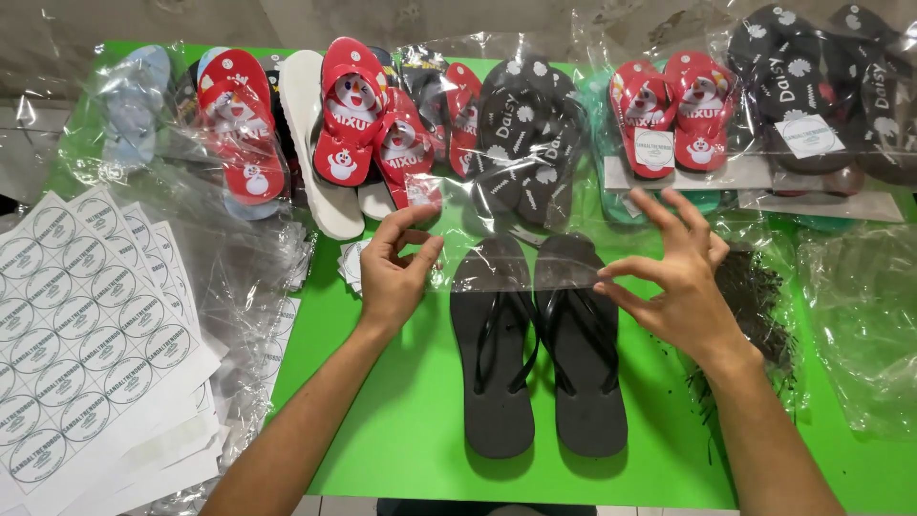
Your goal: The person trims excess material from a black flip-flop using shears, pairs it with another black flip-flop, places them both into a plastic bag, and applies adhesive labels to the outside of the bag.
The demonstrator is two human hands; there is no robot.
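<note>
A pair of plain black flip-flops [535, 354] lies side by side on the green table [401, 420], toes away from me. A clear plastic bag [516, 256] covers their toe ends. My left hand [396, 272] pinches the bag's left edge between thumb and forefinger. On the opposite side, my right hand [673, 277] grips the bag's right edge beside the right flip-flop, the other fingers spread.
Bagged flip-flops line the far edge: red ones [349, 115], black flowered ones [525, 139], another red pair [673, 110]. Sheets of round stickers [81, 334] lie at left. Empty clear bags [860, 315] and a heap of small black ties [755, 306] sit at right.
</note>
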